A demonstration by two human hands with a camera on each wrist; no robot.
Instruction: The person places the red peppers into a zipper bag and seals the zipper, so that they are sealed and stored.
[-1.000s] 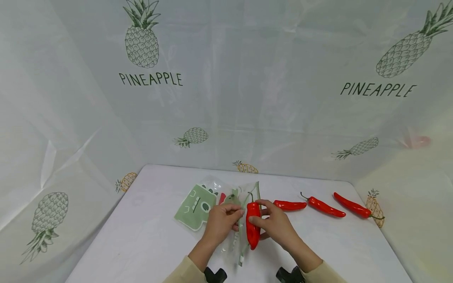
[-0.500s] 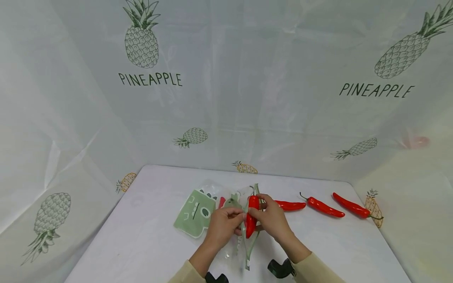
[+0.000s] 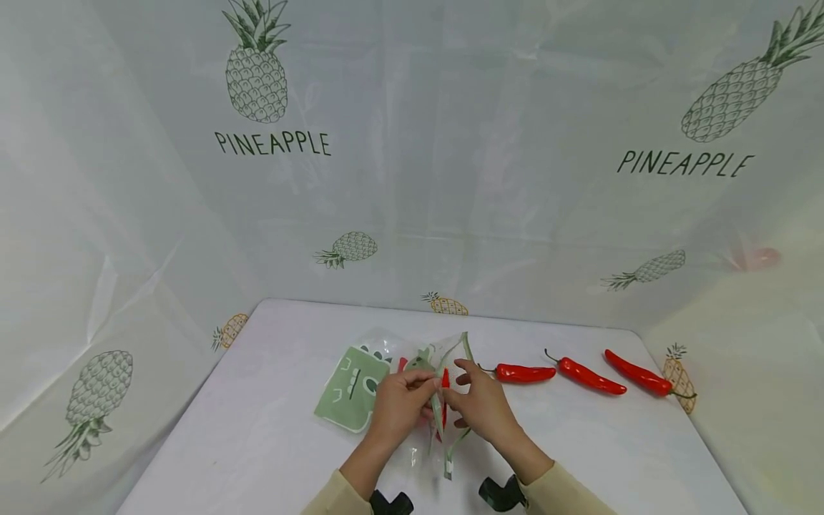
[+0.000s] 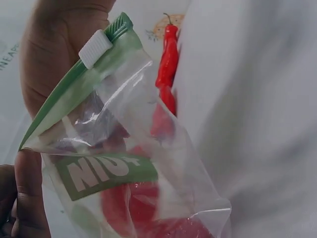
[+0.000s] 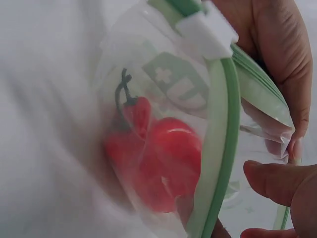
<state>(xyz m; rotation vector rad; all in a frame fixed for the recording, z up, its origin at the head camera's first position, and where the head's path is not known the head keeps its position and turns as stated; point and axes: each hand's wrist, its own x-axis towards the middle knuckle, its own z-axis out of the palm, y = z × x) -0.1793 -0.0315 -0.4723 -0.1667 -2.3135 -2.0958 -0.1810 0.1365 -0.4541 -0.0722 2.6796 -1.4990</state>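
In the head view my left hand (image 3: pixel 399 406) pinches one zip edge of a clear slider bag (image 5: pixel 148 59) with green edging. My right hand (image 3: pixel 484 406) is at the bag's mouth, its thumb across a red chili pepper (image 3: pixel 445 413) seen edge-on between the zip edges; its fingers partly hide this pepper. The right wrist view shows red peppers (image 5: pixel 173 158) with a dark stem through the plastic, and the right thumb (image 5: pixel 272 183) at the opening. A white slider (image 4: pixel 95 48) sits near one end of the zip in the left wrist view.
Three more red chili peppers lie in a row on the white table (image 3: pixel 257 429): a near one (image 3: pixel 524 373), a middle one (image 3: pixel 591 376) and a far-right one (image 3: pixel 644 374). A green cartoon print (image 3: pixel 352 390) shows left of my hands. A pineapple-patterned sheet (image 3: pixel 412 179) surrounds the table.
My right hand has moved left with the chili pepper, which has turned edge-on and gone between the bag's zip edges. My left hand stays at the bag's edge.
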